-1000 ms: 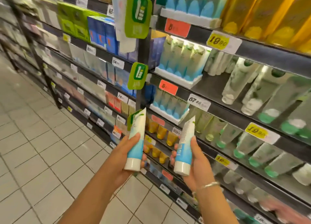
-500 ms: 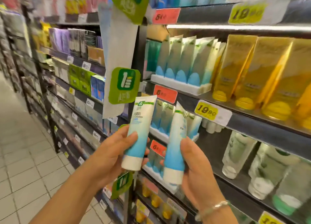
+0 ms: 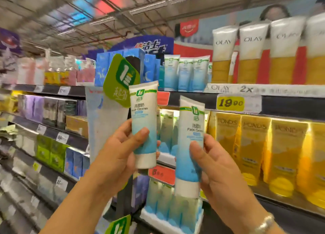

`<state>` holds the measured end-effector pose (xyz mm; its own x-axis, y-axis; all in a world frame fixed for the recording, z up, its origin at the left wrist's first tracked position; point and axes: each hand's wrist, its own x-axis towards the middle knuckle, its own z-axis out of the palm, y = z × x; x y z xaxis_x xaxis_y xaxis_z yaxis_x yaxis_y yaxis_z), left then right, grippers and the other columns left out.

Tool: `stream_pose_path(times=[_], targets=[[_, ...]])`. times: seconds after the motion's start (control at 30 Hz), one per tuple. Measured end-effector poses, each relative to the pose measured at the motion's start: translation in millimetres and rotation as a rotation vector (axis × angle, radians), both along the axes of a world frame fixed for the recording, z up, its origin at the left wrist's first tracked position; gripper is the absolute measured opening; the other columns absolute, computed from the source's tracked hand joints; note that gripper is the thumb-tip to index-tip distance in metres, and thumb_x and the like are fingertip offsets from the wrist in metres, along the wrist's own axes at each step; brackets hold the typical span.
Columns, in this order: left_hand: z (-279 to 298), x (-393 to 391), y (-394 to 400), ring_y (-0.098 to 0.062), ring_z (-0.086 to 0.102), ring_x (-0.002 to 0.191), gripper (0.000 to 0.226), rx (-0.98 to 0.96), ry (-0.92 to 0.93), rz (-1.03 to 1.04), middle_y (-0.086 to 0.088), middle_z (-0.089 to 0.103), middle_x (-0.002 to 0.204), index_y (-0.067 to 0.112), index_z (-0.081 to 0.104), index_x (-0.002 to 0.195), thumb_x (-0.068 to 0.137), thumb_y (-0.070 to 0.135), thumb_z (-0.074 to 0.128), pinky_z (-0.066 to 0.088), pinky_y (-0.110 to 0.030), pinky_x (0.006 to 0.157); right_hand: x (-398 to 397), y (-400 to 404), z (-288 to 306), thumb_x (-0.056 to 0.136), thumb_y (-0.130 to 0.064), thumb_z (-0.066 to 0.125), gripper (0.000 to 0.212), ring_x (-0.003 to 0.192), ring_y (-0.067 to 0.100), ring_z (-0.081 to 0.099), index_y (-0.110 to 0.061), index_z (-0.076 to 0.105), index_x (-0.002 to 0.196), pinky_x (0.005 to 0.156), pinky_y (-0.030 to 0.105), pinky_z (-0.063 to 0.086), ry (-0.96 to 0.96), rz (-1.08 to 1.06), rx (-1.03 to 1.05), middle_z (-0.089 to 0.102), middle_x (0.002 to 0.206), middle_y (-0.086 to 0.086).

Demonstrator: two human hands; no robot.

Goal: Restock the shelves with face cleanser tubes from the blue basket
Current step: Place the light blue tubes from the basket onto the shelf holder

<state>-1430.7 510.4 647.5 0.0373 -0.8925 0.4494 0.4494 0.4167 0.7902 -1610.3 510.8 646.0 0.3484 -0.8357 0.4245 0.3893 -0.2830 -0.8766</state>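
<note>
Both hands have risen: the left hand (image 3: pixel 114 152) grips one cleanser tube (image 3: pixel 144 126), the right hand (image 3: pixel 219 172) another tube (image 3: pixel 190 145), now facing matching tubes (image 3: pixel 186 73) above them, probably their destination.

view: has swung up from the floor and low shelves to the top shelf (image 3: pixel 263 91)
left hand (image 3: pixel 116 154): raised its tube (image 3: pixel 144 124) higher
right hand (image 3: pixel 219 172): lifted its tube (image 3: pixel 190 145) too
</note>
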Motion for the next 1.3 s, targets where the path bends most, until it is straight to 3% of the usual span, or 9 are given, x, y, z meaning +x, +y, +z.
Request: stream_pose_path(times=[0.1,0.3,0.47,0.6,0.8,0.9,0.97,1.13,1.3], targets=[[31.0,2.5,-17.7,-0.016,0.068,0.066,0.036,-0.064,0.005,-0.006,-0.005,0.071,0.079,0.016,0.062,0.098,0.063,0.021,0.064,0.058,-0.031,0.056,6.6,-10.8,30.6,0.066,-0.033,0.063,0.042,0.093,0.016,0.069,-0.021,0.061,0.106,0.070,0.025,0.056,-0.021,-0.089,-0.065,0.072,0.104,0.003],[91.4,4.6,-52.7,-0.014,0.068,0.072,0.045,-0.208,-0.105,0.004,-0.004,0.073,0.085,0.014,0.059,0.107,0.063,0.023,0.065,0.054,-0.035,0.072,23.9,-31.1,116.1,0.064,-0.032,0.062,0.038,0.082,0.010,0.070,-0.018,0.061,0.100,0.064,0.026,0.059,-0.011,-0.324,-0.273,0.074,0.095,0.000],[131.5,15.0,-76.1,-0.012,0.069,0.075,0.039,-0.312,-0.133,0.101,0.001,0.074,0.084,0.021,0.059,0.099,0.062,0.031,0.066,0.055,-0.036,0.074,49.4,-75.1,190.1,0.084,-0.023,0.061,0.029,0.096,0.021,0.064,-0.011,0.055,0.110,0.085,0.041,0.054,0.066,-0.617,-0.360,0.066,0.106,0.007],[148.7,29.9,-86.1,-0.009,0.069,0.081,0.044,-0.396,-0.147,0.176,0.003,0.073,0.091,0.029,0.059,0.102,0.059,0.039,0.066,0.054,-0.025,0.068,72.1,-119.4,229.0,0.088,-0.019,0.060,0.037,0.102,0.027,0.063,-0.001,0.051,0.119,0.090,0.043,0.052,0.142,-0.706,-0.388,0.062,0.115,0.014],[147.6,36.3,-105.3,-0.008,0.064,0.096,0.049,-0.415,-0.139,0.287,0.007,0.065,0.107,0.036,0.054,0.112,0.065,0.045,0.064,0.051,-0.021,0.069,86.8,-181.4,238.0,0.086,-0.024,0.063,0.042,0.099,0.027,0.062,-0.002,0.050,0.120,0.073,0.033,0.050,0.366,-0.877,-0.262,0.063,0.114,0.016],[137.7,25.1,-116.2,-0.005,0.064,0.090,0.033,-0.395,-0.128,0.299,0.010,0.065,0.102,0.039,0.053,0.106,0.075,0.033,0.065,0.050,-0.018,0.065,76.6,-202.3,226.1,0.087,-0.021,0.062,0.045,0.107,0.030,0.059,-0.001,0.045,0.123,0.090,0.039,0.049,0.521,-0.991,-0.127,0.060,0.118,0.017],[131.5,18.1,-121.7,-0.005,0.064,0.091,0.038,-0.371,-0.121,0.270,0.010,0.065,0.104,0.041,0.051,0.110,0.076,0.034,0.065,0.052,-0.023,0.069,65.9,-209.5,219.9,0.090,-0.019,0.058,0.042,0.113,0.031,0.055,0.000,0.044,0.125,0.097,0.038,0.045,0.554,-0.993,-0.042,0.057,0.123,0.018],[142.7,11.1,-128.6,0.005,0.063,0.081,0.052,-0.401,-0.073,0.210,0.014,0.065,0.097,0.038,0.052,0.111,0.061,0.043,0.065,0.048,-0.008,0.058,56.9,-220.0,223.8,0.085,-0.018,0.062,0.049,0.113,0.036,0.055,0.006,0.046,0.125,0.094,0.041,0.048,0.686,-1.045,-0.033,0.054,0.125,0.022],[152.6,14.1,-140.2,0.007,0.063,0.076,0.037,-0.407,-0.040,0.185,0.009,0.065,0.093,0.034,0.053,0.106,0.073,0.026,0.068,0.046,-0.006,0.054,66.0,-228.3,239.9,0.085,-0.021,0.063,0.053,0.115,0.037,0.054,0.006,0.044,0.127,0.097,0.045,0.046,0.738,-1.042,-0.059,0.052,0.127,0.023]])
